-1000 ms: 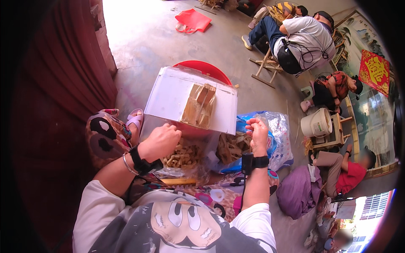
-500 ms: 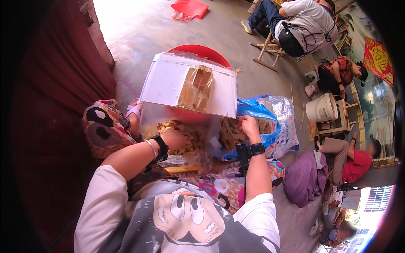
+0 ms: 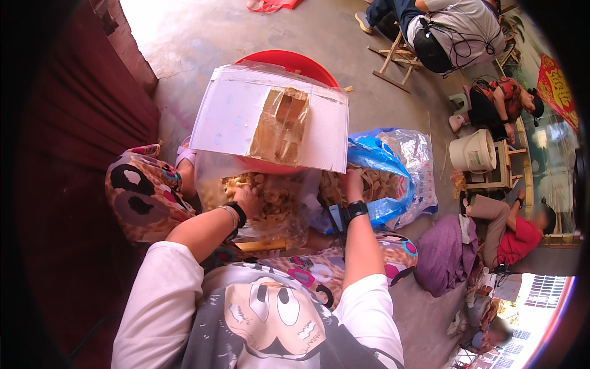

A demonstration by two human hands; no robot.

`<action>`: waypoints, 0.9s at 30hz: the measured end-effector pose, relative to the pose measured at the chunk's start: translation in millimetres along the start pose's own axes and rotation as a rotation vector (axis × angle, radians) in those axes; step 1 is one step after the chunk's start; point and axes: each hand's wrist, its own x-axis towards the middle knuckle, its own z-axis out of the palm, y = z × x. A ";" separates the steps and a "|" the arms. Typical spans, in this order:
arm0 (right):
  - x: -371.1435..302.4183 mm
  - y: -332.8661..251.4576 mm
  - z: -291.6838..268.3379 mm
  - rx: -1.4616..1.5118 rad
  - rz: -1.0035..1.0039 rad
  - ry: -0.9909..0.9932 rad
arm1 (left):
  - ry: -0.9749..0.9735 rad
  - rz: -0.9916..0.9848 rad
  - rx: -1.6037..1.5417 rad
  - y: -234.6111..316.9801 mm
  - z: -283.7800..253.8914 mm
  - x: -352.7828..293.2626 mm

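My left hand [image 3: 248, 200] is down among small, chunky tan pieces [image 3: 276, 206] in a clear plastic bag. Its fingers look bent together at the pieces; whatever they hold is too small to make out. My right hand [image 3: 352, 183] reaches into a blue-and-white plastic bag [image 3: 398, 206] of flat tan strips [image 3: 376, 183], its fingers hidden in the bag. In front of both hands, a white board [image 3: 227, 117] lies across a red basin [image 3: 295, 60]. On the board sits a brown block wrapped in clear tape [image 3: 279, 126].
A yellow bar [image 3: 261, 245] lies by my lap. To the right are a purple cloth bundle [image 3: 445, 255], a white bucket [image 3: 472, 154] and several seated people. A dark red curtain [image 3: 80, 123] hangs at the left. A red bag [image 3: 273, 5] lies at the far edge.
My right hand has moved down and left, from the blue bag's edge in among the strips. My left hand has shifted slightly left within the pieces. The view has shifted a little.
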 end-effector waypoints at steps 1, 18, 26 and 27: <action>5.0 15.9 24.5 -0.210 -0.130 -0.007 | 0.058 0.025 -0.062 -15.2 2.8 9.7; -26.2 38.6 85.6 -0.019 0.069 -0.032 | -0.377 0.404 -0.184 29.7 -8.2 -17.4; -1.5 65.8 127.1 -0.299 -0.262 -0.330 | -0.220 0.331 -0.180 18.4 -36.0 -24.2; -1.5 68.9 130.3 -0.257 -0.238 -0.192 | -0.196 0.327 -0.174 19.0 -33.5 -23.6</action>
